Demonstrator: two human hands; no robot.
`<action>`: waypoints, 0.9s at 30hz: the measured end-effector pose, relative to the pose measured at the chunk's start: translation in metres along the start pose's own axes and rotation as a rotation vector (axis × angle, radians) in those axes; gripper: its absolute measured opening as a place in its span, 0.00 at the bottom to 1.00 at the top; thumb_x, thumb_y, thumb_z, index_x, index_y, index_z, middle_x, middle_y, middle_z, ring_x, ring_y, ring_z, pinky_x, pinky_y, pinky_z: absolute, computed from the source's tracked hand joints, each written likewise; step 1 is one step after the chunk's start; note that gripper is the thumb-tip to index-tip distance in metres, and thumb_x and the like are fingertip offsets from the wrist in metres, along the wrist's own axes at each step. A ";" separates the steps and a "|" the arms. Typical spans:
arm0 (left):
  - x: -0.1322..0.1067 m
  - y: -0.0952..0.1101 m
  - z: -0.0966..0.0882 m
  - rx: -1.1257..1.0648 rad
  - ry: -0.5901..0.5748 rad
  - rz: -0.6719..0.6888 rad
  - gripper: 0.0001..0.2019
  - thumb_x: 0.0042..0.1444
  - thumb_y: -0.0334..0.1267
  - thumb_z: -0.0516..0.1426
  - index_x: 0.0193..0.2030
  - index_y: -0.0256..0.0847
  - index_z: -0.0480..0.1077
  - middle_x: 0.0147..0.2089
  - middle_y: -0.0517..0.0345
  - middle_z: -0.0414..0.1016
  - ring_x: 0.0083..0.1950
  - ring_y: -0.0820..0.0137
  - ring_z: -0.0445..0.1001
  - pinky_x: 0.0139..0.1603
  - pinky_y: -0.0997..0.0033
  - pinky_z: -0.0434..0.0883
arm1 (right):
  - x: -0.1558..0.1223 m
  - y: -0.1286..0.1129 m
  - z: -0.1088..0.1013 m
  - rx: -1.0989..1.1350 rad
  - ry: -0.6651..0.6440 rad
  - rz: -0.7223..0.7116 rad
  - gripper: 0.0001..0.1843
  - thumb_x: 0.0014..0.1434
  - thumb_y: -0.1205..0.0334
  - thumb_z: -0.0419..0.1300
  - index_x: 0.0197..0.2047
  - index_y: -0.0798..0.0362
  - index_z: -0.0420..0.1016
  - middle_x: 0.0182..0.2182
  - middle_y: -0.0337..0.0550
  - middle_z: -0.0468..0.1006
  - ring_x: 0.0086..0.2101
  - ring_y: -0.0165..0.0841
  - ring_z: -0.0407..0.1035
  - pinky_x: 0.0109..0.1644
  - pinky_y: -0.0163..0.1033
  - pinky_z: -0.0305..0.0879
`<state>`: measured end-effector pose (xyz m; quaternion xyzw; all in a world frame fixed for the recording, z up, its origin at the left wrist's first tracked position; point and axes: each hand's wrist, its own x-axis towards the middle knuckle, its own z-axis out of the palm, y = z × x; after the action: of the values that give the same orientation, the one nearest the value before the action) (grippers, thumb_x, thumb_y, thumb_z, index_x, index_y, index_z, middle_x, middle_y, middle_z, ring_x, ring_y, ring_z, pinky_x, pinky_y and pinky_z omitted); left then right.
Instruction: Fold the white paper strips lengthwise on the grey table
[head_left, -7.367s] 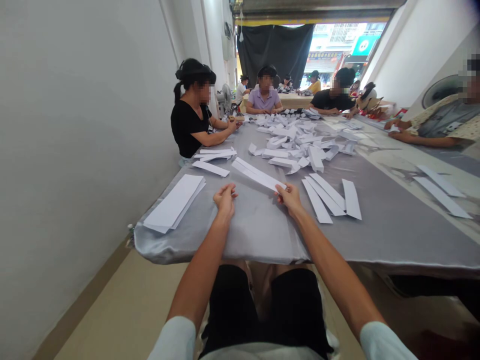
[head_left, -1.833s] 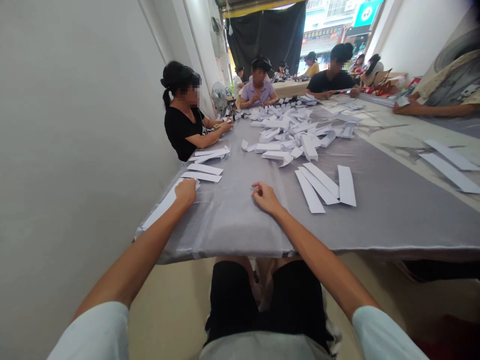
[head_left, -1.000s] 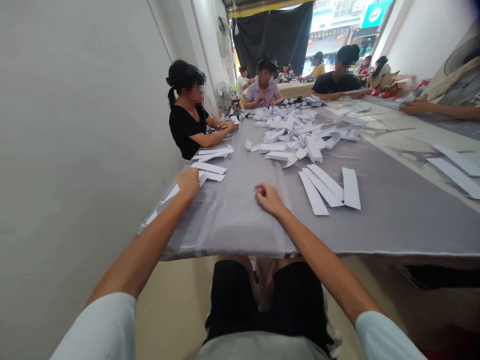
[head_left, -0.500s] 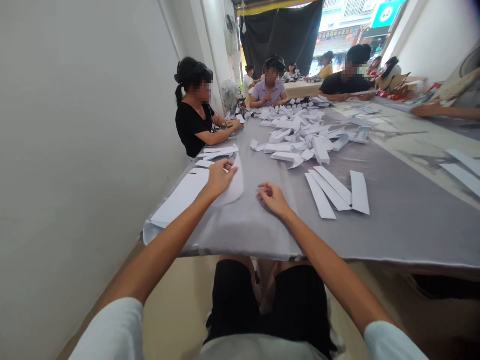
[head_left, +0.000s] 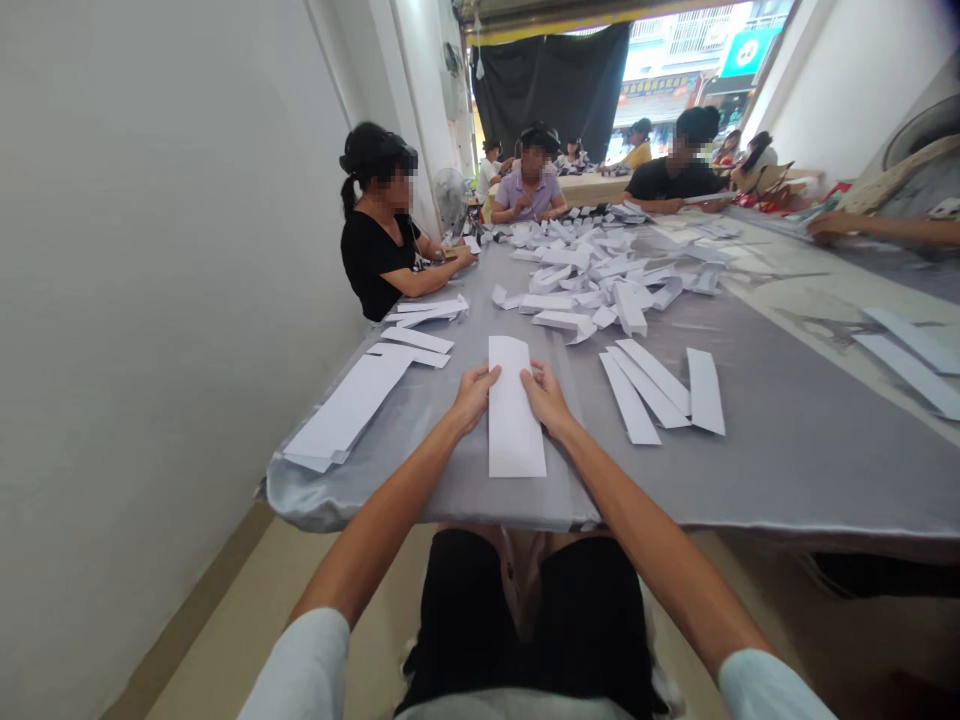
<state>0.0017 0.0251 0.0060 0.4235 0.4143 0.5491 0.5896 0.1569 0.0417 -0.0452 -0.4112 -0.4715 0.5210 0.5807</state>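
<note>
Quick look at our bench from the head cam: we had a white paper strip (head_left: 514, 410) lying lengthwise on the worktop (head_left: 442, 490), close to the edge nearest us. Our left hand (head_left: 474, 398) was on its left long edge and our right hand (head_left: 546, 398) on its right long edge, both up around the top half. The grip on each side was closed on the paper, so we were properly holding it, not just resting there.

A stack of white paper sheets (head_left: 346, 410) sat just left of our left hand, with some folded strips (head_left: 416, 345) beyond it. Just right of our right hand were four loose paper strips (head_left: 651, 395), fanned out. Farther up the grey satin cover was a big messy heap of folded paper pieces (head_left: 585, 275).

A co-worker in a black top (head_left: 373, 262) sat along the left side, hands at the worktop, and another in a lilac shirt (head_left: 527, 192) faced us from the far end. A third person's hand (head_left: 829, 226) lay at the right.
</note>
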 end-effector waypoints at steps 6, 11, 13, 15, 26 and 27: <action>0.002 -0.015 -0.012 -0.165 -0.110 -0.019 0.21 0.49 0.45 0.75 0.43 0.32 0.80 0.40 0.43 0.85 0.48 0.55 0.84 0.53 0.58 0.79 | -0.009 -0.017 0.005 0.008 -0.259 0.001 0.29 0.63 0.38 0.64 0.55 0.53 0.79 0.43 0.46 0.84 0.42 0.39 0.76 0.48 0.42 0.73; 0.001 -0.020 -0.016 -0.097 -0.199 0.051 0.24 0.41 0.43 0.78 0.41 0.32 0.82 0.42 0.43 0.85 0.50 0.54 0.83 0.54 0.58 0.76 | -0.017 -0.029 0.005 -0.072 -0.374 -0.010 0.31 0.56 0.37 0.69 0.49 0.57 0.82 0.36 0.44 0.83 0.33 0.35 0.72 0.35 0.36 0.66; 0.003 -0.023 -0.015 -0.092 -0.172 0.091 0.24 0.39 0.43 0.78 0.40 0.33 0.81 0.42 0.44 0.85 0.48 0.56 0.82 0.52 0.60 0.76 | -0.017 -0.030 0.004 -0.097 -0.383 -0.011 0.31 0.53 0.39 0.72 0.49 0.57 0.82 0.36 0.43 0.83 0.33 0.34 0.71 0.34 0.35 0.65; 0.005 -0.024 -0.014 -0.101 -0.116 0.134 0.25 0.38 0.43 0.79 0.40 0.34 0.80 0.42 0.47 0.84 0.46 0.60 0.82 0.50 0.63 0.75 | -0.017 -0.030 0.002 -0.092 -0.376 0.004 0.31 0.50 0.43 0.75 0.49 0.57 0.83 0.37 0.43 0.83 0.33 0.33 0.71 0.34 0.35 0.65; 0.008 -0.019 -0.015 -0.191 -0.042 0.056 0.34 0.43 0.43 0.78 0.55 0.38 0.72 0.43 0.52 0.81 0.41 0.68 0.79 0.42 0.69 0.75 | -0.013 -0.028 -0.006 0.174 -0.266 0.132 0.36 0.49 0.57 0.75 0.61 0.50 0.75 0.41 0.42 0.87 0.31 0.35 0.78 0.33 0.37 0.75; 0.008 -0.019 -0.015 -0.181 -0.054 0.054 0.34 0.43 0.43 0.78 0.55 0.38 0.72 0.43 0.52 0.81 0.40 0.68 0.79 0.42 0.69 0.75 | -0.013 -0.028 -0.006 0.195 -0.261 0.149 0.36 0.51 0.58 0.74 0.63 0.49 0.73 0.41 0.42 0.87 0.30 0.35 0.78 0.32 0.38 0.75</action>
<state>-0.0066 0.0331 -0.0172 0.3940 0.3353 0.5882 0.6215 0.1687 0.0253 -0.0204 -0.3156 -0.4583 0.6548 0.5115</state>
